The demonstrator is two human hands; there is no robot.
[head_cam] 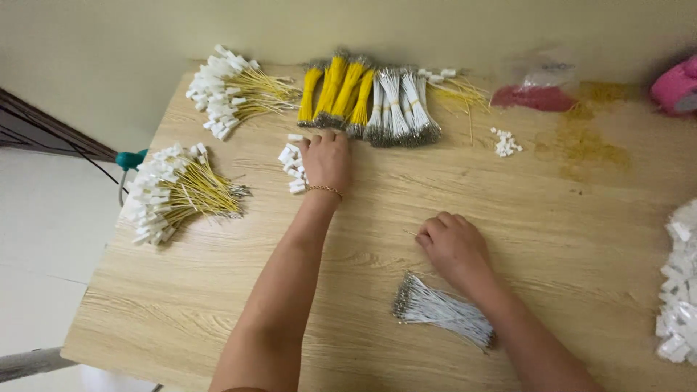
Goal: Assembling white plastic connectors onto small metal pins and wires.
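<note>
Looking down from head height, the view takes in a pale wood-grain counter (218, 290) set against a plain beige wall, with light floor showing past its left edge. The middle and near-left parts of the counter lie open; its left edge and near-left corner are in sight, while the right side runs out of frame.

Along the far edge lie bundles of yellow wires (337, 91) and, touching them on the right, bundles of white wires (399, 109). Two heaps of yellow wires fitted with white plugs sit to the left, one at the far corner (232, 91) and one by the left edge (174, 192). A few loose white plugs (506, 142) lie further right, near a clear bag of red material (537, 93).

The left hand (327, 160) reaches far forward, palm down, fingers curled loosely over a small pile of white connectors (292, 165), touching them. The right hand (454, 247) rests mid-counter, fingers drawn in narrow, pinching what seems a single thin wire at its fingertips; the wire is too fine to tell clearly. Just below that wrist lies a loose bundle of white wires (443, 308). White plastic pieces (679, 290) crowd the right border.
</note>
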